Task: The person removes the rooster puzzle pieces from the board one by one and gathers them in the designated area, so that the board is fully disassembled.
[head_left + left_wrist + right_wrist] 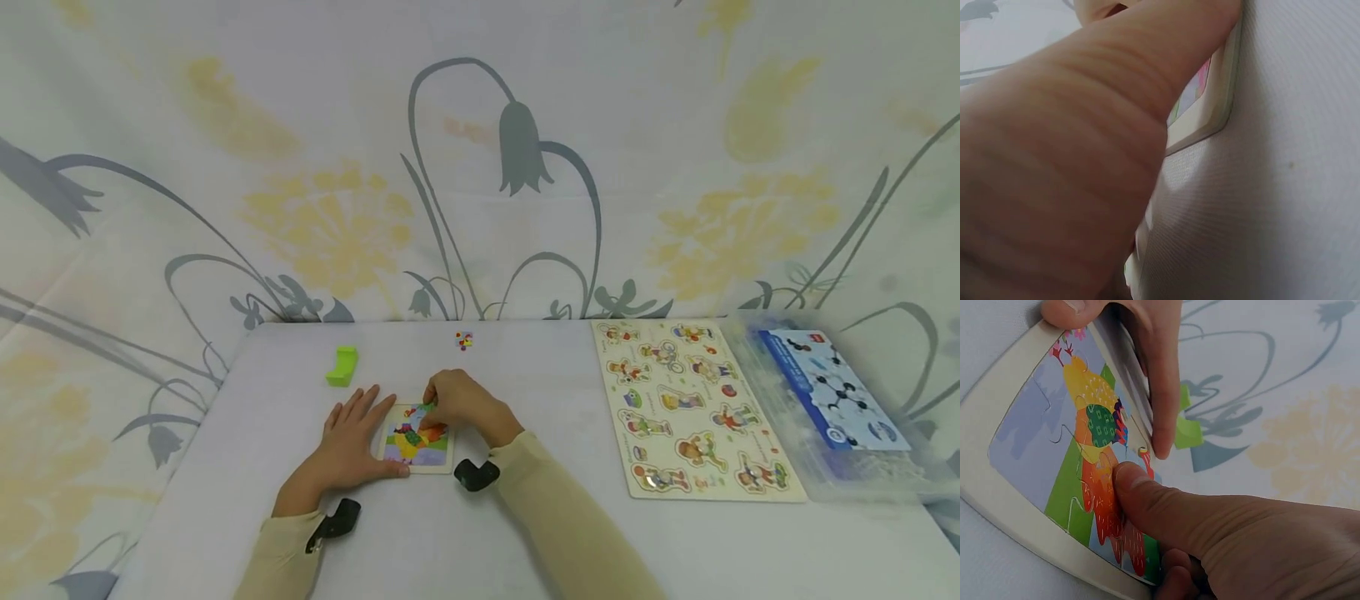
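A small square jigsaw puzzle (416, 454) with a pale frame and a colourful bird picture lies on the white table. My left hand (351, 446) spreads its straight fingers along the frame's left side. Its thumb (1147, 56) reaches over the near left corner. My right hand (467, 407) is at the upper right of the puzzle. In the right wrist view its thumb (1154, 503) presses on the picture beside the orange feathers, while the other fingers curl at the edge by the dark green corner. Those curled fingertips are mostly hidden.
A light green block (344, 367) stands behind my left hand. Farther back lies a small multicoloured piece (464, 340). To the right are a cream board with cartoon figures (682, 425) and a clear plastic case (817, 467) with a blue molecule card (843, 392). Floral cloth (480, 233) hangs behind the table.
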`<state>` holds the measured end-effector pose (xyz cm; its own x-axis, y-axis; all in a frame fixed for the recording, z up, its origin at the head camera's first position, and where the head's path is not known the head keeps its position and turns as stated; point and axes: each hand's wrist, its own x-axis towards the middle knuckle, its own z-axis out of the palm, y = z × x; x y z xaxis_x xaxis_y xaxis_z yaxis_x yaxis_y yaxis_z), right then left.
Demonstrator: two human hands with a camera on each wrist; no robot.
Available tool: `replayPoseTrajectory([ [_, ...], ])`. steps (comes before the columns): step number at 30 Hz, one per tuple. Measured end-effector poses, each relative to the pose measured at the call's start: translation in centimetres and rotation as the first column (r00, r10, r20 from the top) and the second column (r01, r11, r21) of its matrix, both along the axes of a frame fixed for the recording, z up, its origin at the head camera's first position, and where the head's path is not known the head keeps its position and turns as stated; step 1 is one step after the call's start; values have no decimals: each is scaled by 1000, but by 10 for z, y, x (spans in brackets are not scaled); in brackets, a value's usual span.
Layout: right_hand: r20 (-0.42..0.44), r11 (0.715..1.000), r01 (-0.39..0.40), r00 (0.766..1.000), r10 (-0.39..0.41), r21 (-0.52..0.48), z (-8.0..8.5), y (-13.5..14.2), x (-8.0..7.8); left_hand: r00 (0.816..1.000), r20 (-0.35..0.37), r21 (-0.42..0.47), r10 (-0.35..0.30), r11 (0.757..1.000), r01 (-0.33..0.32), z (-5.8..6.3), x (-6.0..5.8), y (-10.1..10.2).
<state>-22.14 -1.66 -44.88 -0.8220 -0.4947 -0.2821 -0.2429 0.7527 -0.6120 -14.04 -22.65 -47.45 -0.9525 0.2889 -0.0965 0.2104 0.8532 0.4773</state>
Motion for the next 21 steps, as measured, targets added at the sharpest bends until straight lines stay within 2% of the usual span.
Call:
replayPoseTrajectory([
  [4,-7,999,-14,1000,14,-31,-2,2,1,1000,12,-2,4,1000,-4,-1,0,0],
  [11,-111,993,-105,989,98,-59,-4,7,3,1000,0,10,8,1000,-8,-2,-1,0],
  [21,-217,981,-170,965,145,-98,-13,14,7,1000,-3,3,9,1000,-9,-3,-1,0],
])
